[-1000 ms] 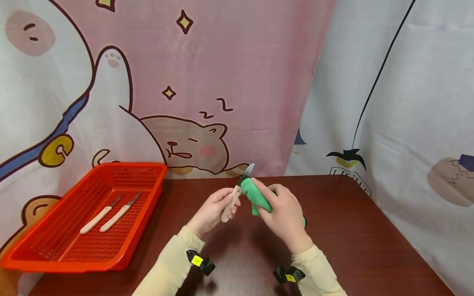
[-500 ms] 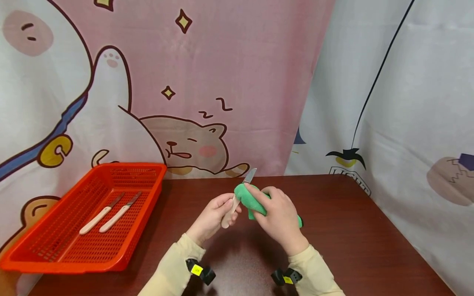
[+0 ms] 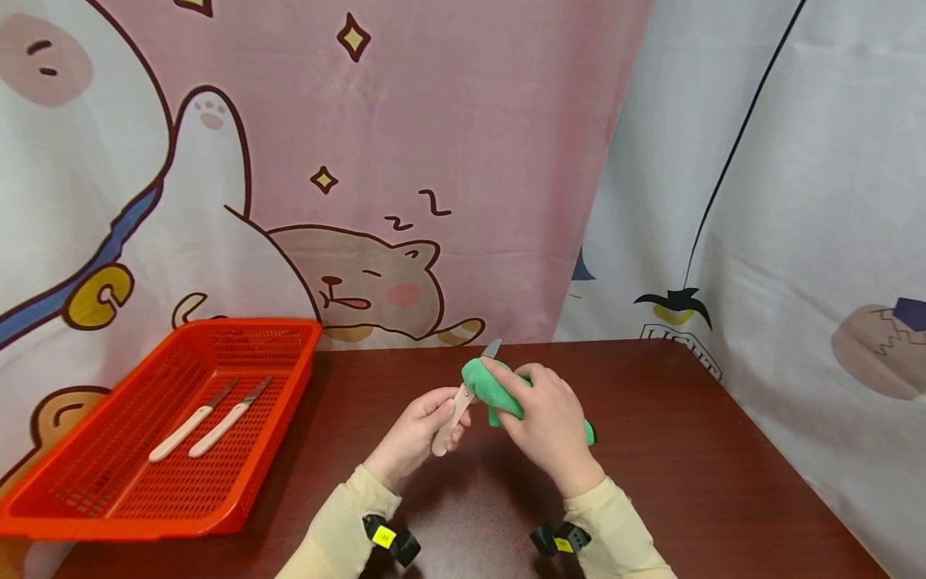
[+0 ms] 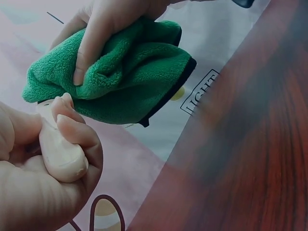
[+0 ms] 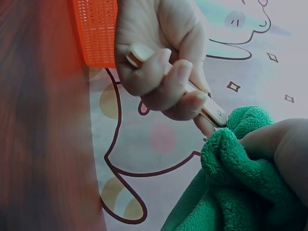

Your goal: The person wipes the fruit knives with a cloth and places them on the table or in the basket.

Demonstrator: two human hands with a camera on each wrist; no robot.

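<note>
My left hand (image 3: pixel 414 434) grips a knife (image 3: pixel 450 420) by its pale wooden handle, held up over the table with the blade pointing away. In the right wrist view several fingers curl round that handle (image 5: pixel 211 109). My right hand (image 3: pixel 546 426) pinches a folded green cloth (image 3: pixel 486 386) round the knife's blade close to the handle. Only the blade's tip (image 3: pixel 492 349) shows beyond the cloth; the rest of the blade is covered. The cloth's dark-edged corner (image 4: pixel 168 91) hangs loose in the left wrist view.
At the left stands a red-orange plastic basket (image 3: pixel 289 426) with slotted walls. Two knives with pale handles, a left one (image 3: pixel 181 434) and a right one (image 3: pixel 220 430), lie side by side in it. The brown table (image 3: pixel 687 466) meets a printed curtain (image 3: pixel 506 161) at the back.
The cloth has moved from beside the blade to round it, hiding most of the blade, then slid slightly up toward the tip. Both hands have stayed close together, dropping slightly.
</note>
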